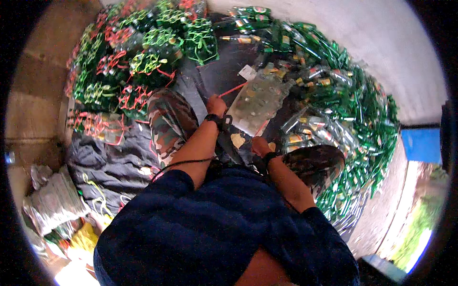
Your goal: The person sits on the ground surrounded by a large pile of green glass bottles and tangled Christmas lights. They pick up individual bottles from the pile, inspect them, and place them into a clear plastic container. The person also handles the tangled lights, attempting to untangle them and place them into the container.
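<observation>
A rectangular block of clear glass bottles (260,97) stands on the dark ground between my knees, packed close together. My left hand (216,106), with a dark band at the wrist, is closed at the block's left side on a red strap (233,89) that runs taut to the far part of the block. At the near edge, my right hand (260,147) is closed on another stretch of red strap (262,127). Whether both stretches are one strap is hidden by the bottles. A small white label (247,72) lies at the block's far left corner.
Loose green bottles (353,138) are heaped along the right and far side, with clear bottles (324,131) among them. Bundles tied with green and red cord (157,38) stand at the far left. Dark cloth (105,155) and a pale sack (55,200) lie at left.
</observation>
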A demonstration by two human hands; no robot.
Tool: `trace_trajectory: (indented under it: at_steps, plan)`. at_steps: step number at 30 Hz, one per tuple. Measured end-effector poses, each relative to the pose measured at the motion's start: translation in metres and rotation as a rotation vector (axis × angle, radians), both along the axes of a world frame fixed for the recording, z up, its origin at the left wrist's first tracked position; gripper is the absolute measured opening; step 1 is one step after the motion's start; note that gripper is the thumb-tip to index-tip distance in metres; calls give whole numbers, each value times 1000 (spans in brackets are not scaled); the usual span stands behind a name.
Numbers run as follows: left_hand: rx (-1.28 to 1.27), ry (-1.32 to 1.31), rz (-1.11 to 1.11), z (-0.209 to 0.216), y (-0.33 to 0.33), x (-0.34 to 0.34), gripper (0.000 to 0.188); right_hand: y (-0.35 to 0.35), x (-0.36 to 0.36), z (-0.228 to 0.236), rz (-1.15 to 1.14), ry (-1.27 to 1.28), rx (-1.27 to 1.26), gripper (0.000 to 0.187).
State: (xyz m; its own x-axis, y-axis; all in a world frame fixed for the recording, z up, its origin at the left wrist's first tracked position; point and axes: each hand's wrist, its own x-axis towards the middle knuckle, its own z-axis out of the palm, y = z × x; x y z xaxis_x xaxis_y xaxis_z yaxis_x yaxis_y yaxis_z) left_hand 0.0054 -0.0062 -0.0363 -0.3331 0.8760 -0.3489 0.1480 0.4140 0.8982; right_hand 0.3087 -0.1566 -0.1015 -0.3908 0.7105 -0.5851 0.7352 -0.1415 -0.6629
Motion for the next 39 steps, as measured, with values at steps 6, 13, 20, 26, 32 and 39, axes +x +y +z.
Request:
trace_trajectory:
  at_steps: [6,13,20,26,32,39]
  plan:
    - [46,38,158,46,14,10,21,-4,-25,45,-408,206,-257,8]
    - [94,81,261,51,1,8,20,-3,-33,63,-480,309,-374,7]
    - [163,154,260,50,34,10,15,-5,-38,82,-553,353,-399,7]
    - [-212,337,-143,24,-10,5,26,-16,-28,47,-581,545,-415,10]
    - [-289,514,-672,3,-45,24,28,-22,-35,43,-686,498,-365,17]
    - [-137,310,-307,46,-63,39,26,-8,-59,54,-651,260,-297,16]
